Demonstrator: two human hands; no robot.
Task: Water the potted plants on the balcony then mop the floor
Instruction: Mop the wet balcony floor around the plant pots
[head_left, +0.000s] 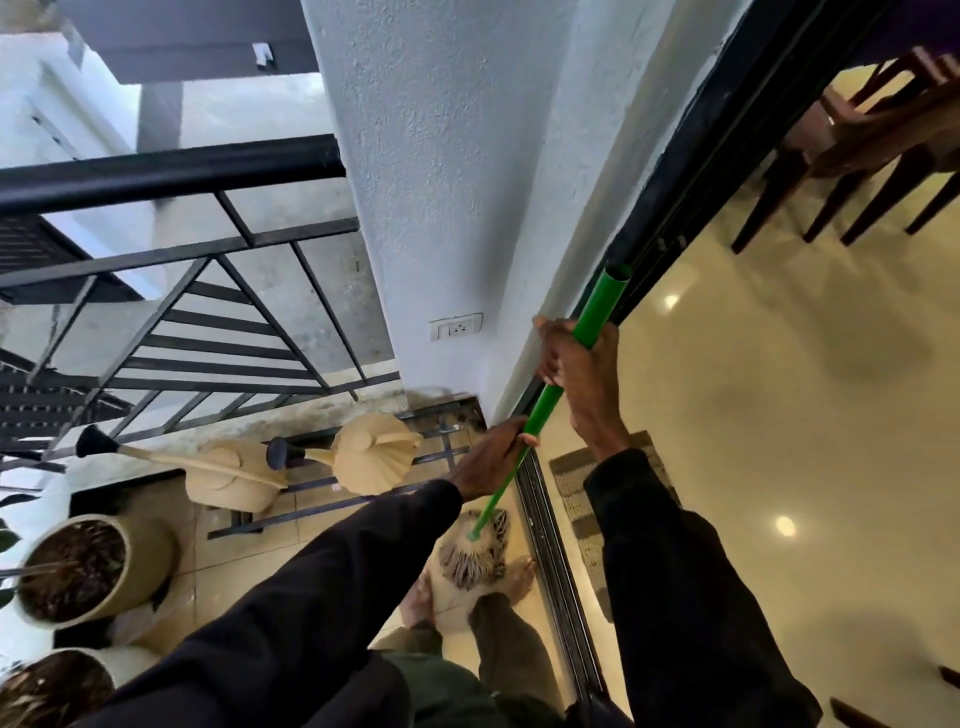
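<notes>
- Balcony tiles underfoot, mop head resting there.
- Left hand low, right hand high, both curled round green handle.
- Pole looks light, stiff; I'd grip wide.

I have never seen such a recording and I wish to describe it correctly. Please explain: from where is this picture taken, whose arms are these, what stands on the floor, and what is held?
There is no machine here. A person wears a wide-angle camera on the head, so you look down along their own dark sleeves. Both hands grip one green mop handle: the left hand lower, the right hand higher. The mop head rests on the balcony tiles near the person's bare feet. To the left are two beige watering cans and two beige pots with soil. A black railing closes the balcony. To the right, past the sliding-door track, is a shiny indoor floor with a mat.
</notes>
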